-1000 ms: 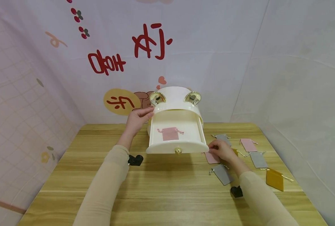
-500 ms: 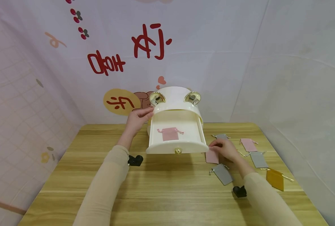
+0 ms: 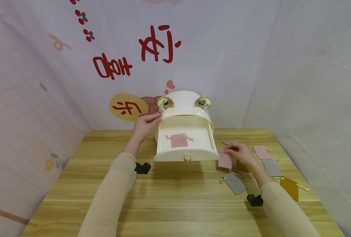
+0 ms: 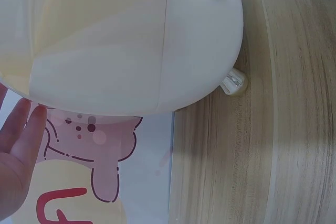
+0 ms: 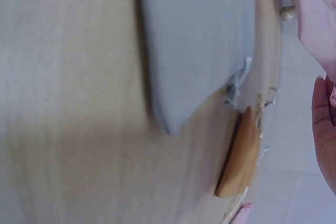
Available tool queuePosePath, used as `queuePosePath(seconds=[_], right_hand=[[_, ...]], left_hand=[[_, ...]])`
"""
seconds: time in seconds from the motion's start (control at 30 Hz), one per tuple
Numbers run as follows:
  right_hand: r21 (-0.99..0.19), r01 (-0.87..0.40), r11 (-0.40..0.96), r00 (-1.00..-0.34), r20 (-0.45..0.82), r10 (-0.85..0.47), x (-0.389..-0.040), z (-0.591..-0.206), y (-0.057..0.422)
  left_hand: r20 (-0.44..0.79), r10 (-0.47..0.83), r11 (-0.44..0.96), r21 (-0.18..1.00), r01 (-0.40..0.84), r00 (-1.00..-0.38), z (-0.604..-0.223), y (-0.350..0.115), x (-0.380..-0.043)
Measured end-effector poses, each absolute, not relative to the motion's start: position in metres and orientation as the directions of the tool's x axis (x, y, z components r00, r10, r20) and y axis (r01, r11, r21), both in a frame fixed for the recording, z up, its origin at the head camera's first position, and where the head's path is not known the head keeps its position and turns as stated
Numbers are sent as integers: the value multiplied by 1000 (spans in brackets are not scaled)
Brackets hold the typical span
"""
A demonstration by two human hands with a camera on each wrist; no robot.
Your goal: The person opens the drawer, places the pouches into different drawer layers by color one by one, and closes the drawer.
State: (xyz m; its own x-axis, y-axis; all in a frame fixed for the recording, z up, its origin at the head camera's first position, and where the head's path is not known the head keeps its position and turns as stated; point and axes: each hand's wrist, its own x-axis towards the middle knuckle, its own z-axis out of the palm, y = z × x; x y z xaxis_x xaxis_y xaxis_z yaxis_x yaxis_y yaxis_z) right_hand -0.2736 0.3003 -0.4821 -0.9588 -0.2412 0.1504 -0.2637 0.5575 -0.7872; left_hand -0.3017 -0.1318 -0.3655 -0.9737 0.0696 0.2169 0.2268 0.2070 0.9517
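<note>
A white rounded box (image 3: 185, 103) with gold ear-like pieces stands at the back of the table, its drawer (image 3: 197, 144) pulled out. Inside the drawer lies a pink drawstring pouch (image 3: 179, 141). My left hand (image 3: 143, 127) touches the box's left side with fairly straight fingers; in the left wrist view, its fingertips (image 4: 38, 114) meet the curved edge. To the right of the drawer, my right hand (image 3: 243, 154) pinches a second pink drawstring pouch (image 3: 225, 160) near its top, and that pouch hangs down, also visible in the right wrist view.
A grey pouch (image 3: 235, 183) lies below the right hand, and a mustard pouch (image 3: 242, 166) is partly hidden behind it. Farther right lie a pink pouch (image 3: 261, 152), a grey pouch (image 3: 272, 168) and a mustard pouch (image 3: 289, 189). The drawer front carries a gold knob (image 3: 187, 158).
My right hand has lifted the pink pouch from among the others and moved slightly right and up with it. The left hand has stayed at the box's side.
</note>
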Motion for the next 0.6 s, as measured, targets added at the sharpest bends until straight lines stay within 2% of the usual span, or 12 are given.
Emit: queuePosePath(seconds=[0.3,0.6], right_hand=[[-805,-287,519,-954,193,-227,-270,-457,307],[-790,-275,548,-961,206,-184,-272,-414,308]], left_hand=[[206,72,201,955,217,-976,-365,-132,-301],[208,64,208,954,216,-976,-364,-132,-301]])
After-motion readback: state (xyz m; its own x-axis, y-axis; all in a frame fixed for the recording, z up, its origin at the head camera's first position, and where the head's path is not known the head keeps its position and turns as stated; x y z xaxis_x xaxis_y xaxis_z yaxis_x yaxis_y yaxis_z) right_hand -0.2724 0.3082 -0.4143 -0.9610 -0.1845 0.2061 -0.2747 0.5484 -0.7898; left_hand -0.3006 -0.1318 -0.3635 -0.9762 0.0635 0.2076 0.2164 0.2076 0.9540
